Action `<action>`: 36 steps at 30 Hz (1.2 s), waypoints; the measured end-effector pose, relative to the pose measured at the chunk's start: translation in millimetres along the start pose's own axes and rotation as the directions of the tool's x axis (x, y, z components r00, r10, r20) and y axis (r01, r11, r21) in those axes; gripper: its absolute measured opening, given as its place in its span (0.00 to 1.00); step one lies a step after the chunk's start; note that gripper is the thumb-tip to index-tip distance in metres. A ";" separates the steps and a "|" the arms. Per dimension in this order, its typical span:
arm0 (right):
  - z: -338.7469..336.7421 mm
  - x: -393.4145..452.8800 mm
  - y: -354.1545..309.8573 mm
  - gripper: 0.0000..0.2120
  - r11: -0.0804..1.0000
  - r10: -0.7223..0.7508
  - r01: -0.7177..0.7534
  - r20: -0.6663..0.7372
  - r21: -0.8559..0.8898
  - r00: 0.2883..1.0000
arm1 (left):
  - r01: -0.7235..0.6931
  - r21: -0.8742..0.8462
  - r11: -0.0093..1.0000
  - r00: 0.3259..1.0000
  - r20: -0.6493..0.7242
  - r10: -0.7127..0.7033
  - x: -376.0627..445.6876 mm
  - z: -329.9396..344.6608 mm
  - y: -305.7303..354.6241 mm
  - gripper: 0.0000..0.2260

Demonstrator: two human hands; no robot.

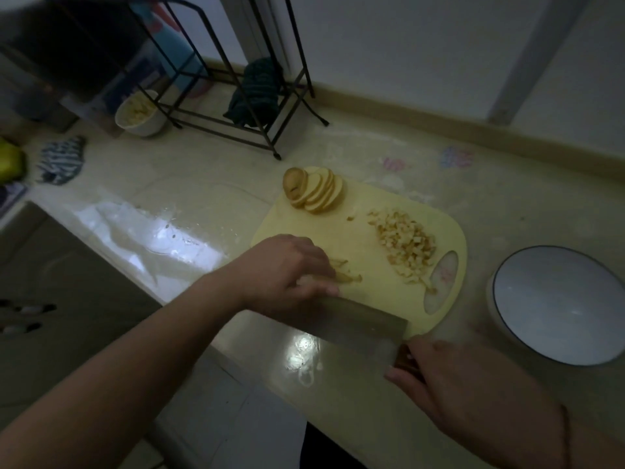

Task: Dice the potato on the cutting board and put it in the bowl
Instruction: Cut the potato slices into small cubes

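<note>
Nearest the camera, the right hand point(473, 390) gripped the wooden handle of a cleaver point(358, 324), whose broad blade ran up and left across the near edge of the cutting board point(372, 245). That grip low on the handle probably left the wrist free to rock the blade through short cuts. Just beyond the blade, the left hand point(287, 269) lay over a small bunch of potato strips point(345, 274), fingers curled down on them and touching the flat of the blade (a guiding hold, most likely, so the strips stayed bunched and the blade had a knuckle to ride against). The strips poked out to the right of those fingers, directly in the cleaver's path.

To the right of both hands, well apart from them, an empty white bowl point(558, 306) with a dark rim sat on the table point(203, 198), close to the board's handle end, presumably for an easy scrape.

Farther up the board, a heap of diced potato point(406, 245) was pushed to the right, likely to keep the cutting spot free. Beyond that, at the far left corner, 1 fan of potato slices point(314, 192) waited uncut, well clear of either hand. At the back, a second bowl point(140, 113) holding pale pieces stood beside a wire rack point(236, 96).
</note>
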State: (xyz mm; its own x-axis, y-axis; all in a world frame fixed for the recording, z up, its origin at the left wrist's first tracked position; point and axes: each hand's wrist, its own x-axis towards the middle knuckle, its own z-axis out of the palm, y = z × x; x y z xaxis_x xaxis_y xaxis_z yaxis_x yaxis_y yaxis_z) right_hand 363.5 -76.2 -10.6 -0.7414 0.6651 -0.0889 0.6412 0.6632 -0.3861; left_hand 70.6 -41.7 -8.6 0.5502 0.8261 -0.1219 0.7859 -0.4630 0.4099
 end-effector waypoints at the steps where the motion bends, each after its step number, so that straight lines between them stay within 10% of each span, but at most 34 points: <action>1: -3.1 -3.3 2.6 0.39 1.000 -0.002 0.002 -0.011 -0.011 1.000 | 0.039 -0.047 0.998 0.997 -0.069 -0.042 -1.7 -6.1 -6.7 0.25; 4: -5.1 -14.2 8.7 0.45 0.993 0.113 -0.115 0.128 0.006 0.985 | 0.198 -0.114 0.974 0.888 -0.400 -0.227 -10.3 -17.9 -34.2 0.20; 8: -4.2 -10.9 16.9 0.29 0.970 0.151 -0.157 0.043 0.184 0.988 | 0.377 -0.085 0.922 0.652 -0.683 -0.329 -26.2 -3.4 -59.2 0.12; 12: -3.5 6.2 14.8 0.22 0.916 0.226 -0.231 0.055 0.326 0.973 | 0.158 0.182 0.971 0.910 -0.409 -0.071 -31.1 27.2 -45.4 0.19; 15: -3.6 16.4 14.3 0.21 0.893 0.254 -0.251 0.042 0.373 0.966 | 0.026 0.278 0.960 0.975 -0.218 0.037 -19.1 50.4 -35.3 0.26; 29: -1.5 23.9 14.0 0.24 0.842 0.302 -0.299 0.068 0.449 0.951 | -0.083 0.326 0.942 0.926 -0.323 0.193 -1.1 70.6 -35.2 0.12; 36: -3.4 27.8 14.6 0.25 0.810 0.312 -0.300 0.063 0.504 0.948 | 0.215 0.294 0.931 0.883 -0.466 -0.057 -9.0 75.9 -24.8 0.11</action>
State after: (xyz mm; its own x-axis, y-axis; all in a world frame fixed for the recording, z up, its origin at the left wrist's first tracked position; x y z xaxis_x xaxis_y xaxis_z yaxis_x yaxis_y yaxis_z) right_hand 352.9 -46.9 -15.6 -0.5155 0.8159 -0.2620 0.6420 0.1652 -0.7487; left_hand 67.6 -62.1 -86.2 0.3096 0.9053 0.2909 0.9331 -0.3481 0.0903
